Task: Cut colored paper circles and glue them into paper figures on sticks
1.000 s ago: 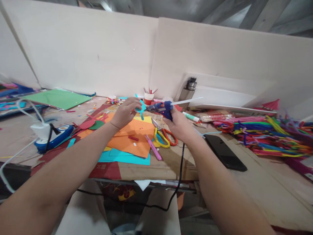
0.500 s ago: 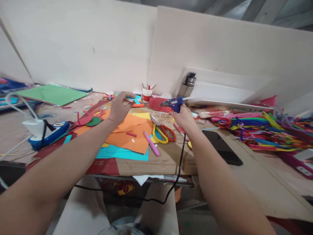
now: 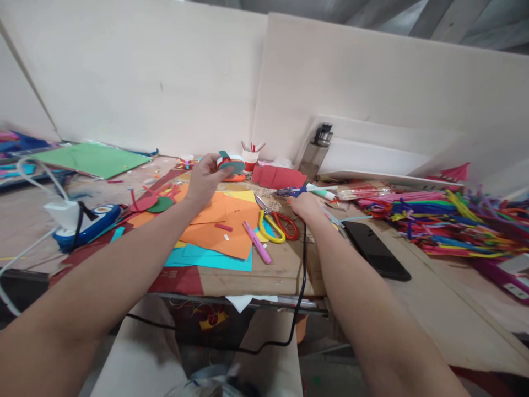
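Note:
My left hand is closed around a small round paper craft piece, white and red with a teal disc on it. It is held above the far part of the table. My right hand is wrapped round a blue glue gun, low over the cardboard, its nozzle pointing left. Whether the gun touches the cardboard I cannot tell. A black cord hangs from it over the table edge. Between my arms are orange paper sheets, scissors with yellow and red handles, and a pink pen.
Red paper pieces and a cup of pens stand at the back, near a bottle. To the right lie a black phone and many pipe cleaners. A blue power strip is at left.
My right hand has lowered the glue gun toward the table. My left hand has turned the round paper piece, so its teal disc now faces me.

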